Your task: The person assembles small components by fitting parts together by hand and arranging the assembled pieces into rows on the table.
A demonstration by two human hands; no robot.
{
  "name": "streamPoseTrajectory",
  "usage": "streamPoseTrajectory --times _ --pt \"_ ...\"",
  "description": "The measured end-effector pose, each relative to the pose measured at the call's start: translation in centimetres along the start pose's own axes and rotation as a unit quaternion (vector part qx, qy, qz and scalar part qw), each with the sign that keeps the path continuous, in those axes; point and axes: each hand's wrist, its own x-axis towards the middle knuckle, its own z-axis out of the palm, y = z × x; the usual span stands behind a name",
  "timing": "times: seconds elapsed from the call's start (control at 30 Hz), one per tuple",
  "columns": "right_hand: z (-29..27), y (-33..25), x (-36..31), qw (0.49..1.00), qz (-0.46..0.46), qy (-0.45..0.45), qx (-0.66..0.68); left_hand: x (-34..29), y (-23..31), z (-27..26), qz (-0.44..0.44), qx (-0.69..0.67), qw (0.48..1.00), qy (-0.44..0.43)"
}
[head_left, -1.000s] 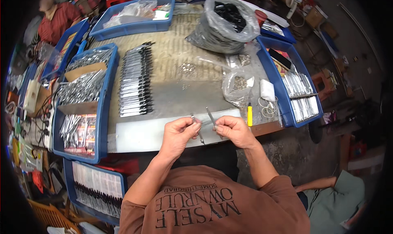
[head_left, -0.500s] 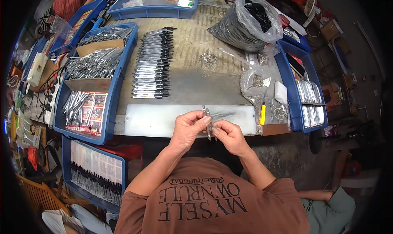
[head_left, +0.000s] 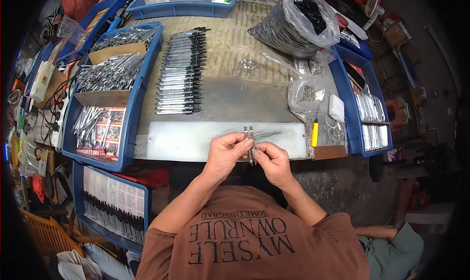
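The desk has a worn top, tan and streaked toward 12 o'clock, smoother and grey toward 6. Along its 6 o'clock edge lies a long white board. A row of pens, silver with black, fills 9 o'clock; a blue tray sits at 11. At 1 o'clock stands an open plastic bag of dark parts. Small metal bits scatter near the centre. Toward 4 o'clock lie a yellow-handled tool and a white box.
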Motion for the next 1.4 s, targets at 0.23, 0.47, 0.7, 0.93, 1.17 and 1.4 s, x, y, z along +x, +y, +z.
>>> streamPoseTrajectory --times 0.23,0.47,0.7,0.93,1.17,1.4 --pt "0.05 -0.03 0.02 0.999 -0.016 0.007 -0.049 0.15 -0.58 -0.29 0.011 0.017 1.0 -0.001" --pt "0.08 0.32 0.02 0.998 -0.017 0.004 -0.056 0.15 -0.49 -0.37 0.01 0.041 0.999 -0.001" --pt "0.26 0.44 0.13 0.998 -0.028 0.003 -0.064 0.17 -0.32 -0.34 -0.005 0.052 0.999 0.008" --pt "0.42 0.47 0.24 0.993 -0.06 0.01 -0.1 0.28 -0.27 -0.37 -0.015 0.063 0.998 0.006" --pt "0.5 0.35 0.16 0.99 -0.061 0.009 -0.126 0.28 -0.53 -0.51 -0.021 0.063 0.998 -0.004" --pt "0.65 0.15 0.25 0.985 -0.076 0.012 -0.154 0.25 -0.47 -0.53 0.0 0.069 0.998 -0.007"
